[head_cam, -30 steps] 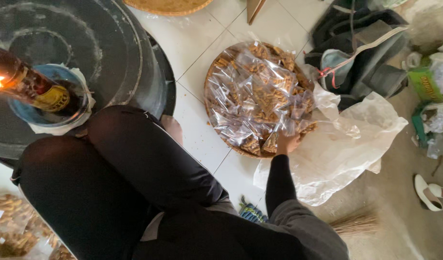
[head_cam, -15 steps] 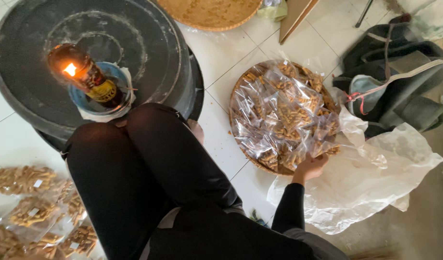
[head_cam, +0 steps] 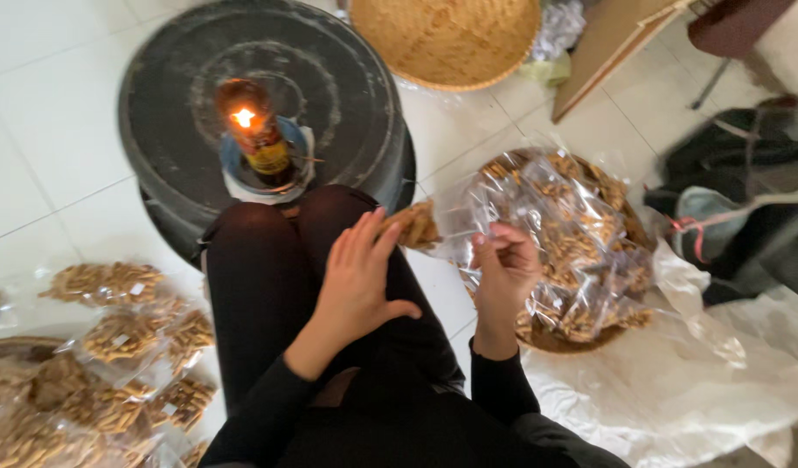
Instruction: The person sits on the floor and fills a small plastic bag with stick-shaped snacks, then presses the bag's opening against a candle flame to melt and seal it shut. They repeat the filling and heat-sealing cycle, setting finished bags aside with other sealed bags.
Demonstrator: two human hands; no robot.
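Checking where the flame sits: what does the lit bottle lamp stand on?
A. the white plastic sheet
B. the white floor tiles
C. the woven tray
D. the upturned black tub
D: the bottle lamp stands in a small dish on the flat top of the upturned black tub, ahead of the person's knees.

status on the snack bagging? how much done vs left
Done: a pile of filled packets on the floor at the person's left. In hand: right hand pinches a clear bag of snacks, left hand open beside it, near the lit bottle lamp. Left: a tray heaped with bagged snacks at the right.
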